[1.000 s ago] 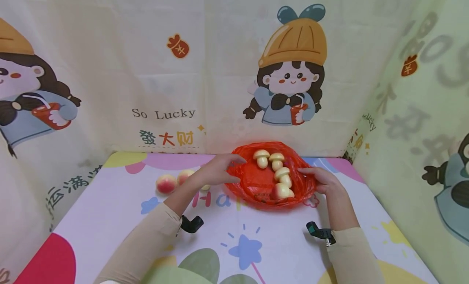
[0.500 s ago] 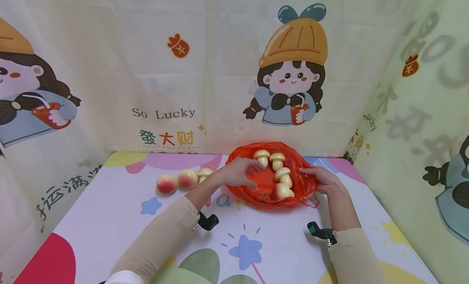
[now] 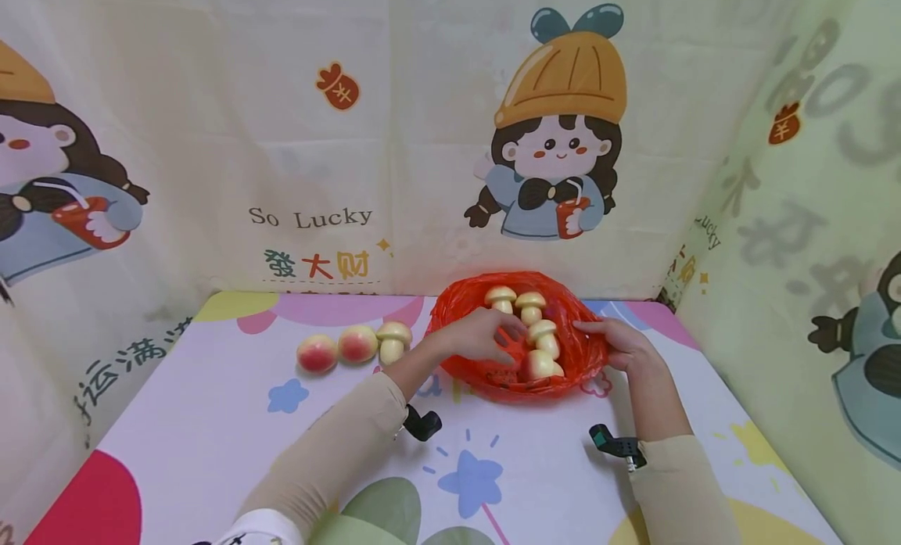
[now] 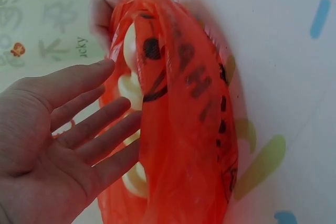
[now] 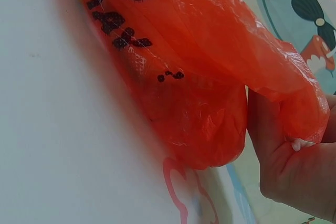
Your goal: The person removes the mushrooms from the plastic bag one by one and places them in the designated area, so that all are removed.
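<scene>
A red plastic bag (image 3: 486, 385) lies with its mouth spread wide on the table. Several toy mushrooms (image 3: 543, 331) and a toy peach (image 3: 538, 365) are inside it. My left hand (image 3: 482, 335) reaches over the bag's left rim, fingers spread and nothing in them, its fingertips close to the mushrooms and peach. In the left wrist view, the left hand (image 4: 63, 145) shows an empty palm beside the bag (image 4: 178, 124). At the right side, my right hand (image 3: 626, 348) grips the rim; in the right wrist view, the plastic runs between the thumb and fingers (image 5: 262, 129).
Left of the bag, two toy peaches (image 3: 317, 354) and a toy mushroom (image 3: 395, 334) stand in a row on the patterned table (image 3: 211, 420). A printed cloth wall (image 3: 422, 138) rises behind the table, and another borders it on the right.
My left hand has moved right, from the bag's left edge to over its inside, uncovering the peaches and mushroom on the table. The right hand has stayed at the rim.
</scene>
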{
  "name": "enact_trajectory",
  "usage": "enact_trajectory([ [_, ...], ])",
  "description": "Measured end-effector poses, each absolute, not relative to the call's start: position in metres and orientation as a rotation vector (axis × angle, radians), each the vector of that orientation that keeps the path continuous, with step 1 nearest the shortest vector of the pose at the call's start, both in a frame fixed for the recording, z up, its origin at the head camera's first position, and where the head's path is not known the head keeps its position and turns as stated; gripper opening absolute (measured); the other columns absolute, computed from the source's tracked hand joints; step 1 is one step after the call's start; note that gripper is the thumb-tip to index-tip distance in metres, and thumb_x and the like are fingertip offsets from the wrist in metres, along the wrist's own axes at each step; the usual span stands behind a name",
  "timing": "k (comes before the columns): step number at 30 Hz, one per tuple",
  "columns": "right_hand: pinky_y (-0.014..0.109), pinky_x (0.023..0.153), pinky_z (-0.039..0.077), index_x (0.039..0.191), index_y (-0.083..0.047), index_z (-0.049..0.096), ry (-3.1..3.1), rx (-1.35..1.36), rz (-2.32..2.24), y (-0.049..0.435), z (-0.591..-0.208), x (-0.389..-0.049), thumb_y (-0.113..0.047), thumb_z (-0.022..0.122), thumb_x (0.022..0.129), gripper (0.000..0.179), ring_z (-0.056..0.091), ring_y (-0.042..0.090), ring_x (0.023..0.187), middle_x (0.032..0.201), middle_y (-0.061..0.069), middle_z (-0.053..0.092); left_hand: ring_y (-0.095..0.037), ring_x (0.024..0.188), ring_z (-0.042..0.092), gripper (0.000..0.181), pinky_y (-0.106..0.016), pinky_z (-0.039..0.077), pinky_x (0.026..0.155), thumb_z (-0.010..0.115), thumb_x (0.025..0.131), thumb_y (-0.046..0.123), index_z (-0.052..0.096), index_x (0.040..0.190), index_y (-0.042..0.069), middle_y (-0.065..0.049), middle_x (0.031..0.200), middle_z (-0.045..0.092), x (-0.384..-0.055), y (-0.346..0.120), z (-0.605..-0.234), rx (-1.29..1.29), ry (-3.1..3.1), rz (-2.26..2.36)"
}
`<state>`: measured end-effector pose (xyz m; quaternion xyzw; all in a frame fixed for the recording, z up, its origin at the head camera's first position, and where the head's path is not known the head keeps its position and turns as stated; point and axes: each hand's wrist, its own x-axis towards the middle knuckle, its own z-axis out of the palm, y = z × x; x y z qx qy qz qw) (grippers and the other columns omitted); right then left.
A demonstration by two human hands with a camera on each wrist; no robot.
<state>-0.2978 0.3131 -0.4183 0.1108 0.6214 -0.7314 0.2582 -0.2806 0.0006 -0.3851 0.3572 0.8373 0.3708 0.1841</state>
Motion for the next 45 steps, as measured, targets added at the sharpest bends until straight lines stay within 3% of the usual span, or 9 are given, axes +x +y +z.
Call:
enact_trajectory([
  [5,0.034,0.084,0.063,0.132,-0.012,0.041,1.679,0.303,-1.986,0.313,-0.418,-0.297,-0.022,0.062,0.105,0.036,0.077,0.018,0.093,0.106,0.0,0.07,-0.03,0.12,0.067,0.048,-0.023,0.058,0.088,0.079,0.092,0.009,0.065,0.138,0.008,-0.01,0.136,0.068,-0.279,0.01,-0.387,0.996,2.336,1.046],
  [12,0.036,0.085,0.063,0.133,-0.014,0.039,1.693,0.296,-1.991,0.313,-0.42,-0.297,-0.022,0.061,0.105,0.037,0.077,0.019,0.094,0.107,0.0,0.07,-0.027,0.12,0.065,0.044,-0.024,0.06,0.081,0.081,0.09,0.01,0.07,0.132,0.017,-0.008,0.133,0.068,-0.28,0.02,-0.388,0.946,2.321,1.044],
  [22,0.037,0.086,0.063,0.134,-0.014,0.039,1.723,0.301,-1.988,0.313,-0.421,-0.298,-0.022,0.061,0.105,0.038,0.076,0.019,0.095,0.108,0.001,0.07,-0.026,0.118,0.06,0.04,-0.026,0.06,0.078,0.084,0.087,0.012,0.075,0.123,0.027,0.007,0.124,0.068,-0.285,0.029,-0.391,0.936,2.313,0.997],
  [29,0.036,0.086,0.063,0.133,-0.014,0.039,1.707,0.303,-1.994,0.312,-0.421,-0.297,-0.022,0.063,0.104,0.038,0.075,0.019,0.095,0.108,0.001,0.069,-0.024,0.12,0.055,0.041,-0.035,0.062,0.084,0.085,0.087,0.014,0.074,0.125,0.025,0.006,0.125,0.064,-0.285,0.035,-0.394,0.881,2.243,1.035],
  [36,0.035,0.084,0.063,0.133,-0.013,0.039,1.706,0.291,-1.981,0.313,-0.421,-0.295,-0.022,0.061,0.105,0.036,0.076,0.018,0.094,0.107,0.001,0.068,-0.014,0.109,0.056,0.042,-0.028,0.058,0.082,0.085,0.087,0.024,0.072,0.127,0.028,0.002,0.123,0.062,-0.281,0.042,-0.397,0.838,2.271,0.998],
  [45,0.037,0.088,0.063,0.133,-0.014,0.04,1.718,0.295,-1.983,0.314,-0.423,-0.295,-0.024,0.065,0.103,0.04,0.074,0.018,0.098,0.111,0.0,0.066,-0.014,0.104,0.058,0.038,-0.027,0.057,0.08,0.083,0.089,0.032,0.071,0.125,0.026,0.001,0.116,0.063,-0.278,0.049,-0.398,0.794,2.312,0.989],
])
